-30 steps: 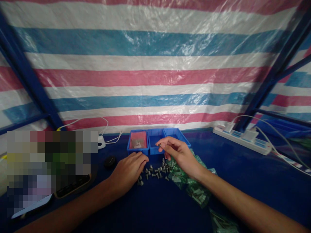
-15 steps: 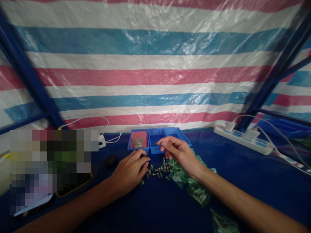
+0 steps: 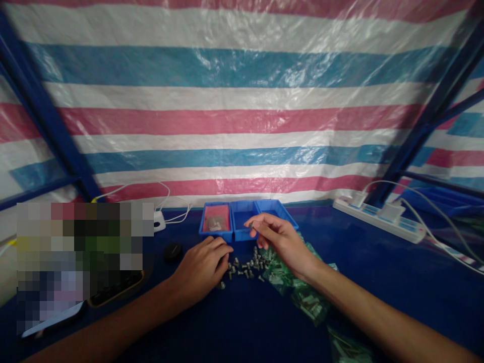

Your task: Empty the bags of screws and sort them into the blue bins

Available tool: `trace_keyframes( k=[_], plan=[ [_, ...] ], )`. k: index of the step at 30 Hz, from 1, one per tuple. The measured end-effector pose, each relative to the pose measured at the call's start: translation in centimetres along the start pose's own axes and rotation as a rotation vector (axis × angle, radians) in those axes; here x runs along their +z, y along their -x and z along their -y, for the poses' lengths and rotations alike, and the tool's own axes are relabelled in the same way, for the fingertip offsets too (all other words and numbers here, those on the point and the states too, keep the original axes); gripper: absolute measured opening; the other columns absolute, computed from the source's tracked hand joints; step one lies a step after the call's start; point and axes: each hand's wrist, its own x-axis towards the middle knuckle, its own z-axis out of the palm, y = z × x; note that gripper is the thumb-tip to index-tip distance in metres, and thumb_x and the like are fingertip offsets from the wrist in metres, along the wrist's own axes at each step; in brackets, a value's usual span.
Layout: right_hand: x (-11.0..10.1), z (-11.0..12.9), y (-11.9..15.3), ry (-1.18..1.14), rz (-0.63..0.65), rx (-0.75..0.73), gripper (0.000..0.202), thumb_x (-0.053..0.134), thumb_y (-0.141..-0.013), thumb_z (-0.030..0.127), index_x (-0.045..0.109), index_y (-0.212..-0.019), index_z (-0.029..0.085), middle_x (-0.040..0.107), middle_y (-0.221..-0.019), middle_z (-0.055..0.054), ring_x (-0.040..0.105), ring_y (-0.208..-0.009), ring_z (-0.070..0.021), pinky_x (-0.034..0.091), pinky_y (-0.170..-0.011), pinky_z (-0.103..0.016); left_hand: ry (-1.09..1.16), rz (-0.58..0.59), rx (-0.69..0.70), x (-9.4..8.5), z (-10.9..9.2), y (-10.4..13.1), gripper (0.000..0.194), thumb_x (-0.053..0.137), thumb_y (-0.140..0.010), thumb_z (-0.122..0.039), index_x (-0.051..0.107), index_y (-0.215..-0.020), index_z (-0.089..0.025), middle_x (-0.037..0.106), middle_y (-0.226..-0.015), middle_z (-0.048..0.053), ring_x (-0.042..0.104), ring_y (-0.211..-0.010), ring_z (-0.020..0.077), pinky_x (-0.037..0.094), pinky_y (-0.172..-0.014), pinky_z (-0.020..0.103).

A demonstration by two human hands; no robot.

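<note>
My right hand (image 3: 282, 239) is raised in front of the blue tray, thumb and index finger pinched on a small metal screw (image 3: 252, 225). My left hand (image 3: 206, 262) lies low over the table with bent fingers, thumb a little apart from the index finger; nothing shows in it. Beside its fingertips are several loose metal screws (image 3: 247, 269), spread on the blue table. Green plastic bags (image 3: 310, 302) holding metal parts lie under and beside my right wrist.
A blue bin with a pink lining (image 3: 217, 218) stands left of the divided blue tray (image 3: 245, 233). A round black object (image 3: 173, 251) lies left of my left hand. At the right back is a white power strip (image 3: 378, 220) with cables. A blurred-out area covers the left.
My left hand's fingers have drawn closer together and lie lower over the table. My right hand keeps its place with the screw in its pinch.
</note>
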Motion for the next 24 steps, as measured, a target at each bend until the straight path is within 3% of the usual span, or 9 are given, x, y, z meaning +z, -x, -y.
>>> trace_keyframes(
  k=[11, 19, 24],
  plan=[
    [-0.04, 0.0, -0.05, -0.012, -0.004, 0.013, 0.024, 0.071, -0.097, 0.047, 0.077, -0.094, 0.024, 0.07, -0.092, -0.004, 0.05, -0.061, -0.0128, 0.041, -0.059, -0.031, 0.147, 0.021, -0.053, -0.11, 0.3, -0.21, 0.019, 0.063, -0.097, -0.014, 0.077, -0.102, -0.025, 0.071, -0.102, 0.002, 0.065, -0.101, 0.0209, 0.05, -0.089, 0.031],
    [-0.02, -0.02, -0.08, -0.02, -0.009, 0.012, 0.023, 0.071, -0.097, 0.046, 0.077, -0.092, 0.024, 0.071, -0.094, -0.004, 0.05, -0.06, -0.0126, 0.041, -0.058, -0.031, 0.217, 0.014, -0.082, 0.28, 0.62, 0.01, 0.022, 0.062, -0.097, -0.016, 0.074, -0.113, -0.025, 0.067, -0.109, 0.002, 0.066, -0.101, 0.0198, 0.049, -0.091, 0.031],
    [0.0, -0.11, -0.1, -0.035, -0.013, 0.028, 0.026, 0.073, -0.095, 0.049, 0.077, -0.095, 0.023, 0.07, -0.089, -0.004, 0.05, -0.06, -0.0124, 0.043, -0.058, -0.03, 0.261, 0.034, -0.093, 0.0, 0.69, -0.17, 0.017, 0.062, -0.101, -0.02, 0.076, -0.106, -0.025, 0.067, -0.105, 0.002, 0.066, -0.099, 0.0198, 0.049, -0.09, 0.031]
  ],
)
